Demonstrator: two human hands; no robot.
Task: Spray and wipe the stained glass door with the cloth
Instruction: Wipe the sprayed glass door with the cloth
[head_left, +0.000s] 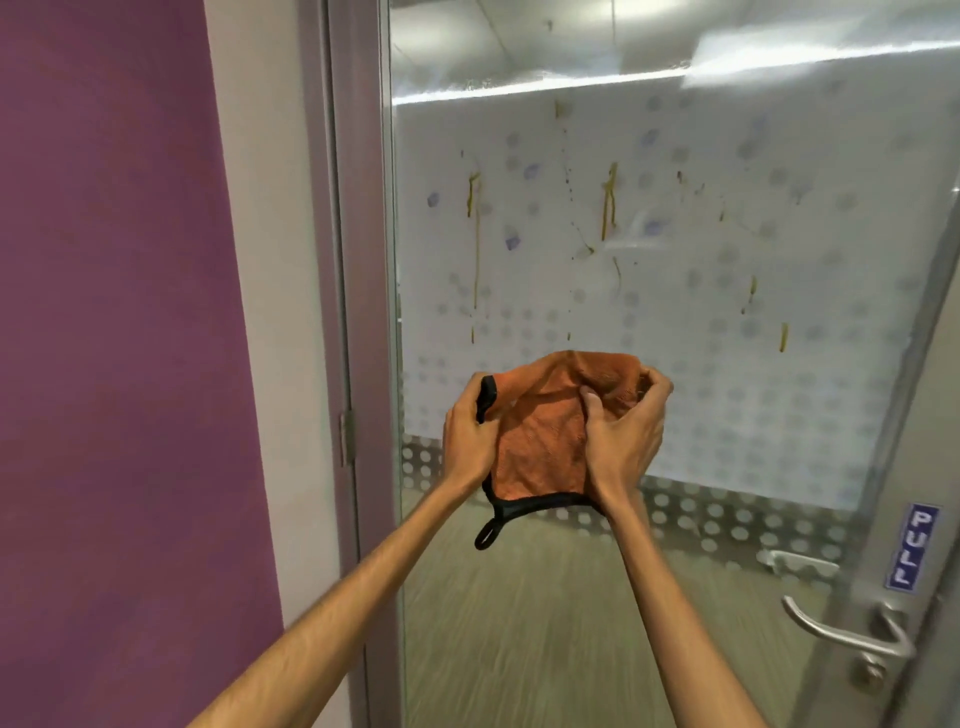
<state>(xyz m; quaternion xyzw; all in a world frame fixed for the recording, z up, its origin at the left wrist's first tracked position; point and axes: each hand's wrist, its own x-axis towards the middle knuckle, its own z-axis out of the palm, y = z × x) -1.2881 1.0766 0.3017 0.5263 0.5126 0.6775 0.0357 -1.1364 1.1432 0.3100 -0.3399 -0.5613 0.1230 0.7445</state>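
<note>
Fingers (587, 397) of right hand (623, 436) and left hand (465, 434) pinching orange cloth (540, 441) (black-edged, loop hanging at 6 o'clock); glass door (649, 234) stains at 12 o'clock, handle (841, 636) at 4 o'clock, apart.

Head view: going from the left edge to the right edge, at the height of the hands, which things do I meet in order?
Purple wall → grey door frame → left hand → orange cloth → right hand → frosted dotted glass → PULL sign, slightly lower.
</note>
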